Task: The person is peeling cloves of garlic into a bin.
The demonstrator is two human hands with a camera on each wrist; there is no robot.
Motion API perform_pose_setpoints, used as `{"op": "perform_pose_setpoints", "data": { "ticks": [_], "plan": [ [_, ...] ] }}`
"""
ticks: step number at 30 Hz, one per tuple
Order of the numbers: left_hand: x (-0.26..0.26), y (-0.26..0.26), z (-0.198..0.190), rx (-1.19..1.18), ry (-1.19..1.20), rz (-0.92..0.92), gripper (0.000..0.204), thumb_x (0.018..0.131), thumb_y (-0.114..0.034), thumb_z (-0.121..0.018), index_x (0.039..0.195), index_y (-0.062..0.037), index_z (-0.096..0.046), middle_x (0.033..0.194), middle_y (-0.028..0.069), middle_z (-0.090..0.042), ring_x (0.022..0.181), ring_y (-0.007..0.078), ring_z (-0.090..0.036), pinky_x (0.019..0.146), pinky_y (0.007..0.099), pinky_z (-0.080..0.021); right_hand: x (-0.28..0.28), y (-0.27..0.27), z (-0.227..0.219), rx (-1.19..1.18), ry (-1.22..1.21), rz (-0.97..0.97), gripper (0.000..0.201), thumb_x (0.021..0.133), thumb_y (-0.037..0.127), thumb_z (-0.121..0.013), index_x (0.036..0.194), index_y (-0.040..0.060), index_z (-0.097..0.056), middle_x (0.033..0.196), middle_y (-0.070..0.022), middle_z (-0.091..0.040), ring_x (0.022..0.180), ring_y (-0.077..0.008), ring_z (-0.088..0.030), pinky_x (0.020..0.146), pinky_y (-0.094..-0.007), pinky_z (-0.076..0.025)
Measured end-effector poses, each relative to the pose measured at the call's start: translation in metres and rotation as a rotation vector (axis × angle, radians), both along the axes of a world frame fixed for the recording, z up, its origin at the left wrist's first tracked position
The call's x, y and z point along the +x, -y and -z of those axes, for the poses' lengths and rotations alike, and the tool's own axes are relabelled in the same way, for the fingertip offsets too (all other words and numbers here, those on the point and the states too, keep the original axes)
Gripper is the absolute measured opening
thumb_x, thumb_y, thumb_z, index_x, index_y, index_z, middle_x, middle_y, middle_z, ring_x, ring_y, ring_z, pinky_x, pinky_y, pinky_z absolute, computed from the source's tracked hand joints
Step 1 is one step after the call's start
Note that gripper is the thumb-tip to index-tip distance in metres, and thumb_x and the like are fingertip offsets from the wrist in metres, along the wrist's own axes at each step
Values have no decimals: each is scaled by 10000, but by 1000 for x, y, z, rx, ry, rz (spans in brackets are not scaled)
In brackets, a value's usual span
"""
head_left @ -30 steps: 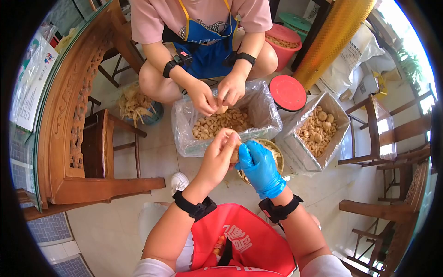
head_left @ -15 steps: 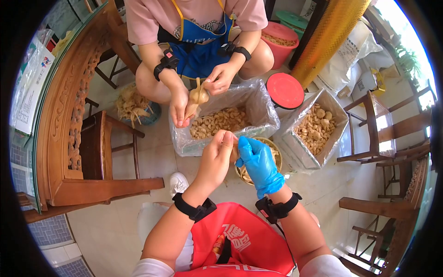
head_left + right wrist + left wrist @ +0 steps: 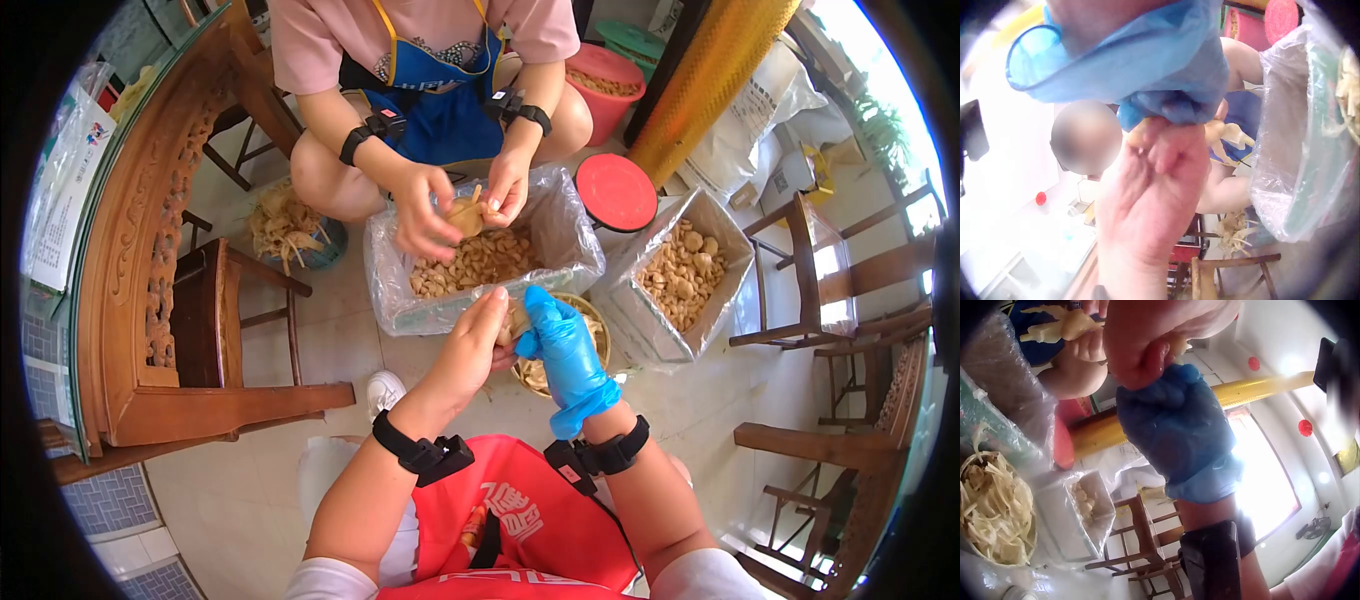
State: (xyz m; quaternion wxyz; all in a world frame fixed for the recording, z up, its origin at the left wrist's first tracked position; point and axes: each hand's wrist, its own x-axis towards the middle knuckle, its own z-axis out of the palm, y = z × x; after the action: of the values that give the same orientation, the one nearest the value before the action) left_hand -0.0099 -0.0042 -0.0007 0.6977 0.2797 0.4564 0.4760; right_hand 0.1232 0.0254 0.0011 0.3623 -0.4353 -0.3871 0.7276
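My bare left hand [image 3: 462, 348] holds a pale garlic bulb [image 3: 516, 318] between thumb and fingers, in front of the lined box [image 3: 400, 318]. The blue-gloved right hand [image 3: 568, 352] pinches the bulb's other side. In the left wrist view, a bit of the bulb [image 3: 1179, 347] shows between the bare fingers and the glove; the hands cover most of it. A yellowish piece [image 3: 1136, 135] shows beside the bare fingers in the right wrist view. Below the gloved hand stands a round basket [image 3: 1036, 532] of dry peels [image 3: 997, 509].
Across the box, a person in a blue apron [image 3: 430, 130] handles another garlic bulb [image 3: 466, 214] above the cloves [image 3: 470, 264]. A second lined box [image 3: 640, 335] of bulbs, a red-topped stool [image 3: 616, 192] and a chair [image 3: 815, 270] stand right. A tub of peels [image 3: 325, 250] stands left.
My hands keep their place; the gloved thumb and forefinger have shifted, and more of the bulb shows. The other person's hands parted around their bulb, then moved right over the box.
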Motion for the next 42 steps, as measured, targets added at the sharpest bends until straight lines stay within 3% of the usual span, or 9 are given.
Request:
{"op": "perform_pose_setpoints", "data": {
  "ticks": [5, 8, 15, 17, 23, 28, 35, 37, 42],
  "plan": [
    [-2, -1, 3, 54, 347, 47, 288, 1002, -365, -388, 1034, -108, -515, 725, -8, -459, 583, 69, -355, 550, 206, -319, 5, 0, -7, -84, -85, 48, 345, 950, 393, -501, 960, 61, -595, 672, -25, -588, 605, -89, -538, 579, -236, -439],
    [0, -2, 0, 45, 364, 35, 278, 1006, -352, -382, 1031, -108, -513, 740, -6, -473, 606, 74, -378, 560, 208, -324, 11, -5, 4, -126, -180, 46, 342, 951, 391, -500, 936, 63, -596, 664, -26, -585, 593, -89, -532, 565, -242, -438],
    [6, -4, -5, -15, 200, 35, 293, 990, -394, -419, 1043, -121, -512, 818, -32, -516, 679, 65, -450, 593, 221, -362, 7, -4, -4, 48, 57, 26, 383, 951, 391, -501, 837, 42, -609, 657, -21, -565, 589, -91, -523, 562, -241, -431],
    [10, -3, 3, 66, -116, 34, 302, 990, -393, -426, 999, -103, -512, 794, -24, -526, 657, 58, -451, 591, 210, -377, 6, -3, -6, 79, 77, 19, 390, 948, 393, -505, 829, 37, -609, 656, -20, -563, 590, -92, -525, 562, -242, -432],
    [7, -3, 1, 58, -54, 4, 256, 988, -373, -441, 1025, -128, -507, 858, -26, -542, 705, 55, -481, 615, 207, -377, 11, -10, -8, -76, 98, 74, 367, 945, 383, -499, 837, 50, -611, 631, -9, -545, 562, -89, -497, 553, -235, -420],
    [7, -4, -1, 80, 71, -23, 284, 1001, -359, -409, 1003, -91, -502, 807, 35, -550, 633, 65, -444, 557, 213, -376, 11, -12, -7, -264, -143, 178, 259, 943, 324, -504, 821, 111, -585, 562, 12, -481, 534, -105, -473, 561, -242, -411],
    [7, -4, -4, 85, 208, -49, 306, 1003, -362, -398, 1004, -74, -503, 799, 50, -534, 652, 71, -436, 570, 213, -374, 16, -15, -8, -236, -98, 195, 258, 952, 300, -491, 772, 123, -546, 529, 28, -420, 492, -93, -377, 534, -242, -371],
    [7, -4, -4, 86, 213, -69, 292, 1004, -345, -402, 1008, -74, -510, 806, 55, -533, 651, 74, -433, 570, 213, -368, 19, -16, 1, -111, -79, 153, 310, 931, 375, -525, 886, 80, -609, 589, -1, -518, 522, -102, -479, 512, -237, -383],
    [5, -7, 3, 115, 138, -192, 303, 1004, -331, -405, 1012, -50, -519, 817, 62, -538, 646, 73, -434, 565, 206, -366, 21, -16, -5, -53, 71, 234, 336, 931, 386, -522, 924, 64, -621, 601, -11, -545, 521, -100, -494, 501, -233, -390]
  ]
}}
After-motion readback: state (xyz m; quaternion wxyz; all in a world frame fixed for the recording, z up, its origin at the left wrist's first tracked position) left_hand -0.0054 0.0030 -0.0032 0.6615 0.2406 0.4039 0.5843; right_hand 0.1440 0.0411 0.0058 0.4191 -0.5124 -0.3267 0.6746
